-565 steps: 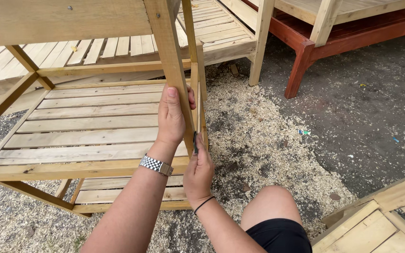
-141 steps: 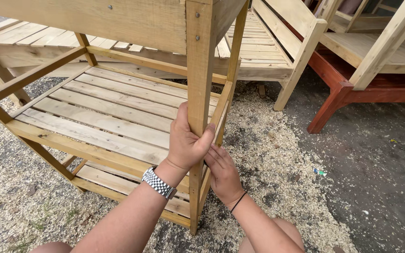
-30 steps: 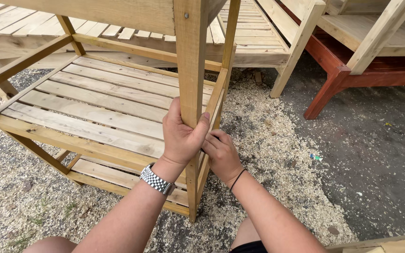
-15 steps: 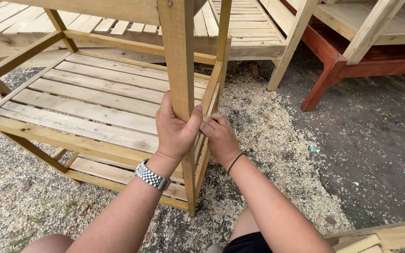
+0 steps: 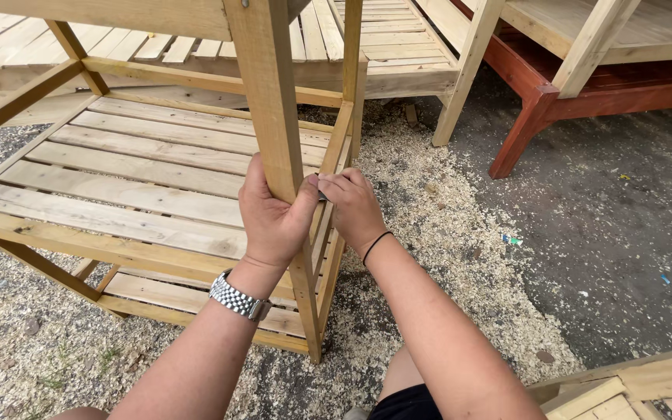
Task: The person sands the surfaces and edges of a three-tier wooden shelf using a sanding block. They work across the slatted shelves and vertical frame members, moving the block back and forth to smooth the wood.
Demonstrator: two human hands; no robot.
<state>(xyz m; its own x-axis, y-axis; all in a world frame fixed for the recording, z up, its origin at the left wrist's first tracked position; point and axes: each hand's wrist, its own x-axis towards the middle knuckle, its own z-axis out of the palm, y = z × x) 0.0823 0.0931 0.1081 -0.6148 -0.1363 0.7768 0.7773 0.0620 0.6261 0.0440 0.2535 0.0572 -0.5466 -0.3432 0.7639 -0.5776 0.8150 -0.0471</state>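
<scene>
Hands (image 5: 274,214) climbed; fingers clasp post (image 5: 270,101).

— How is the light?
— Bright, even daylight; under the pale slatted wooden shelf unit (image 5: 141,167) the shadows stay soft, with no glare.
— Sharpness?
— Crisp on the shelf unit and on the scattered pale sawdust (image 5: 437,241) right of it. Beams far from it bow slightly toward the edges.

Sawdust-strewn gravel (image 5: 445,233), red-brown bench (image 5: 585,101) — daylight
</scene>
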